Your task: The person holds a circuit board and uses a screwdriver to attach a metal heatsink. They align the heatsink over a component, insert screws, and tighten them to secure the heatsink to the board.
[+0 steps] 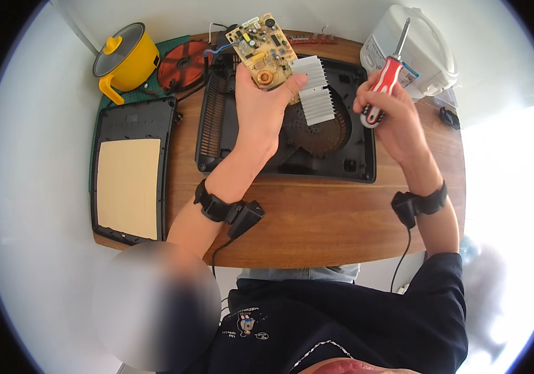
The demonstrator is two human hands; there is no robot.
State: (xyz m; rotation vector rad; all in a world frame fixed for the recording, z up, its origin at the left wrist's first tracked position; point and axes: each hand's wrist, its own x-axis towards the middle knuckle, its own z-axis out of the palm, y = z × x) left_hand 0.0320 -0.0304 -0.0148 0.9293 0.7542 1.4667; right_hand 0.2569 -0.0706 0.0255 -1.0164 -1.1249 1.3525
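Note:
My left hand (261, 106) grips a tan circuit board (258, 51) by its near edge, the thumb at its right side. A copper coil sits on the board, and a silver finned heat sink (314, 90) joins its right side. Blue wires (220, 50) run off its left edge. Below lies a black plastic housing (304, 165) with a round fan opening and side vents. My right hand (391, 112) is closed round the handle of a red and white screwdriver (389, 76), its metal tip pointing up and away from the board.
At the far left stand a yellow pot (127, 62) with a lid and a red disc-shaped coil (183, 65) on a green mat. A black panel (170, 134) with a cream sheet lies left. A white appliance (432, 47) stands far right, near a small black object (449, 118).

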